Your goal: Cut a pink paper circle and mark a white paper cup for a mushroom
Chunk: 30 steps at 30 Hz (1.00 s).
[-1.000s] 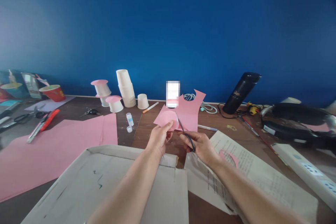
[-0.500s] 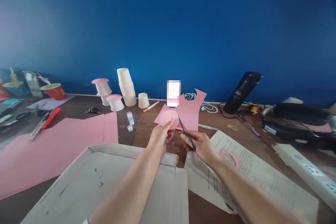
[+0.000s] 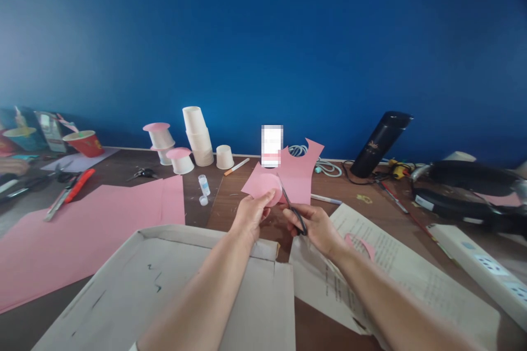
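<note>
Fingers (image 3: pixel 269 196) of the left hand (image 3: pixel 251 216) pinch a pink disc (image 3: pixel 263 184), apparently paper; the right hand's (image 3: pixel 316 228) clamp scissors (image 3: pixel 292 208).

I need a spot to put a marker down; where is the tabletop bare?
The tabletop has a bare patch between the small clear bottle and the left hand. A smaller one lies between the black flask and the printed sheet, with a yellow scrap in it. The far left is crowded around the orange-red cutter and red cup.
</note>
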Tool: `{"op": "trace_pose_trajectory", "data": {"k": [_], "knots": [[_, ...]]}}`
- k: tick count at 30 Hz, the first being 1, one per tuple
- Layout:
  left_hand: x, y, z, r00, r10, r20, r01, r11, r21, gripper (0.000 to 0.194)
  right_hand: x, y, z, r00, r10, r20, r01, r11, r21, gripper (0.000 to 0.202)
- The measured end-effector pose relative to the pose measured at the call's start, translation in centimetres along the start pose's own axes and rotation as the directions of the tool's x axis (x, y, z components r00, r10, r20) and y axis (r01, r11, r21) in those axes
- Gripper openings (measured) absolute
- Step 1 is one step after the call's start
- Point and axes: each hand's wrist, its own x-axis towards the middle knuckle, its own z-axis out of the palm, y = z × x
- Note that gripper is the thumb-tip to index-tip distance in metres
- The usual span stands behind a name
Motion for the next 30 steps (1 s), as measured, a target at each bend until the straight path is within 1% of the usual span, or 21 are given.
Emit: {"op": "trace_pose_trajectory", "data": {"k": [3,8,17,24,30], "knots": [[0.05,-0.1,-0.09,1.0,-0.002,0.016,0.002,1.0,0.006,0.044,0.08,0.22,-0.12,1.0,0.009,-0.003,-0.009,1.0,0.018,0.046],[-0.02,-0.03,-0.06,0.999,-0.002,0.034,0.002,1.0,0.01,0.041,0.01,-0.04,-0.14,1.0,-0.023,0.01,0.023,1.0,0.003,0.037],[-0.1,0.14,0.06,1.0,0.004,0.027,-0.004,1.0,-0.001,0.042,-0.02,0.14,-0.24,0.999,-0.048,0.005,0.048,0.998,-0.04,0.035],[-0.1,0.05,0.0,0.999,0.004,0.039,-0.002,0.999,-0.034,0.044,0.16,0.64,-0.21,0.999,-0.045,-0.004,0.045,0.999,-0.007,0.038],[-0.09,0.16,-0.02,1.0,-0.015,0.024,0.016,0.999,-0.032,0.042,0.1,0.35,-0.3,0.999,-0.046,0.001,0.046,0.998,-0.037,0.038]]}}
